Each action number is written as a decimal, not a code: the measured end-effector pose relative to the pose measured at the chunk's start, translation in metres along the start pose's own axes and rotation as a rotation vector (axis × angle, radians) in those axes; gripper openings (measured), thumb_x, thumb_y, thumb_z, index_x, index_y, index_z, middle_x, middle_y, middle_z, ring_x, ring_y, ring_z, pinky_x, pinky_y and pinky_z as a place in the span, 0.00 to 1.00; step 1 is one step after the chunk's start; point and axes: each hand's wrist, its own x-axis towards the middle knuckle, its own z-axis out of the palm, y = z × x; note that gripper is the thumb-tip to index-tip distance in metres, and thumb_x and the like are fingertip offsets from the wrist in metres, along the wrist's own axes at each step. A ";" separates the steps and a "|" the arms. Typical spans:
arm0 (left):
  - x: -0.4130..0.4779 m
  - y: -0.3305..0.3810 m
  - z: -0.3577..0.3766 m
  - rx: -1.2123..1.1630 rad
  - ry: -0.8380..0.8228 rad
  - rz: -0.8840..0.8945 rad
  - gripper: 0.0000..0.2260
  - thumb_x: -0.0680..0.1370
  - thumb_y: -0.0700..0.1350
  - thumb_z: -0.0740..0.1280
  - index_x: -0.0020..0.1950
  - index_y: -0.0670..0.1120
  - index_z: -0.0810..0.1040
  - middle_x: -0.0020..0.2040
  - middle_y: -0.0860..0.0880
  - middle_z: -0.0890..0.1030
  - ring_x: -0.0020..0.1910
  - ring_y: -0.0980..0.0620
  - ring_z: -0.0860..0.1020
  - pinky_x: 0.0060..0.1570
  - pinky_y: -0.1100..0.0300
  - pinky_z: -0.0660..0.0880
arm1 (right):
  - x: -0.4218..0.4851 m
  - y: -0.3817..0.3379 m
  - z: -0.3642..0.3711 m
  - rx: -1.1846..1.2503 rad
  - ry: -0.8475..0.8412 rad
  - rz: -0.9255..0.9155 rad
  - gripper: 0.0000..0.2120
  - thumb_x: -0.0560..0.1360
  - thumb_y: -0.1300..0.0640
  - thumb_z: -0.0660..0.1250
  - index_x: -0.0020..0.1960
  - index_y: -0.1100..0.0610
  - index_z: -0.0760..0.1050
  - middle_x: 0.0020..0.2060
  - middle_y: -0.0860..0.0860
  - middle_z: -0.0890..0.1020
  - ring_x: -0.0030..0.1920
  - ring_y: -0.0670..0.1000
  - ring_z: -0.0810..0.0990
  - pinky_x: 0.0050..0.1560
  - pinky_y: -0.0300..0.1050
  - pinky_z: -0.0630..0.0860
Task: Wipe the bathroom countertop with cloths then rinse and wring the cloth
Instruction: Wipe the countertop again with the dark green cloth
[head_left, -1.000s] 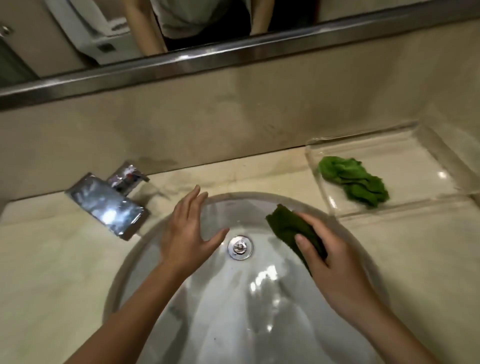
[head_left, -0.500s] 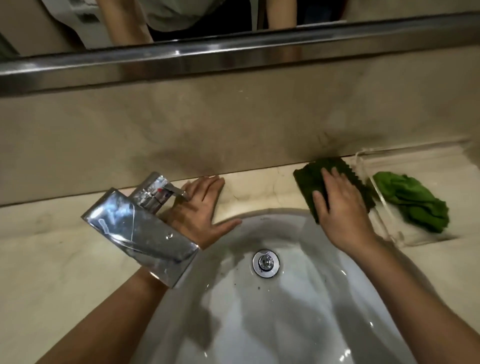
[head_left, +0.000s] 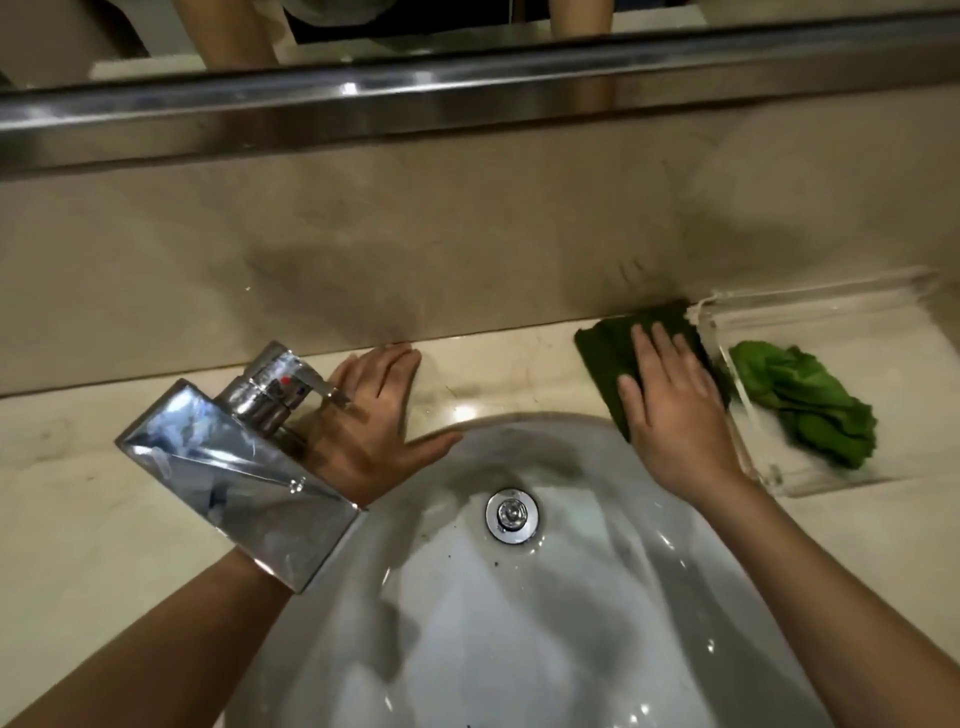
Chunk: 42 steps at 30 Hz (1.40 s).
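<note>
A person leans over a bathroom sink (head_left: 571, 649), wiping the narrow back strip of the desk (head_left: 493, 364) between basin and wall (head_left: 363, 234). The right hand (head_left: 675, 415) lies flat with fingers straight, pressing a dark green cloth (head_left: 605, 353) against the desk. The cloth sits at the rear right of the sink, its far edge at the foot of the wall. The left hand (head_left: 374, 415) rests open and spread on the desk just behind the tap (head_left: 234, 483), thumb along the sink's rim, holding nothing.

The job looks to be in its wiping stage. No water runs from the tap and the cloth is on the desk, not in the basin, so rinsing and wringing appear to lie ahead. The pale stone shows a faint sheen near the basin, but which stretches have already been wiped cannot be told. Dark specks dot the sink around the drain (head_left: 511, 514).

A clear tray (head_left: 831, 322) stands hard against the cloth's right side and blocks a sweep that way. It holds a second, lighter green cloth (head_left: 810, 405), crumpled. The desk under the tray is likely reachable only if the tray is shifted. To the left, the tap and its lever (head_left: 291, 387) stand in the path, with the resting left hand beside them. Above, a steel mirror ledge (head_left: 363, 104) runs the wall's full width.
</note>
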 end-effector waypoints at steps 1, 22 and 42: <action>0.000 0.000 0.000 0.006 -0.001 0.001 0.36 0.69 0.67 0.63 0.64 0.40 0.72 0.62 0.42 0.76 0.62 0.43 0.73 0.63 0.46 0.69 | 0.006 -0.008 0.005 0.007 0.025 0.030 0.28 0.78 0.48 0.46 0.74 0.59 0.58 0.73 0.59 0.62 0.72 0.60 0.58 0.70 0.56 0.54; 0.000 0.004 -0.002 -0.010 -0.007 -0.035 0.37 0.69 0.68 0.63 0.64 0.39 0.73 0.61 0.42 0.76 0.60 0.42 0.74 0.63 0.47 0.70 | -0.021 -0.005 0.001 0.073 0.071 -0.023 0.25 0.79 0.50 0.47 0.71 0.62 0.64 0.69 0.60 0.68 0.70 0.61 0.64 0.69 0.56 0.59; 0.000 0.005 -0.002 -0.020 -0.016 -0.044 0.37 0.68 0.68 0.63 0.64 0.40 0.73 0.61 0.42 0.76 0.60 0.43 0.73 0.63 0.48 0.69 | -0.033 -0.006 0.009 0.005 0.145 0.008 0.28 0.79 0.47 0.46 0.72 0.63 0.62 0.71 0.60 0.66 0.71 0.60 0.62 0.69 0.56 0.57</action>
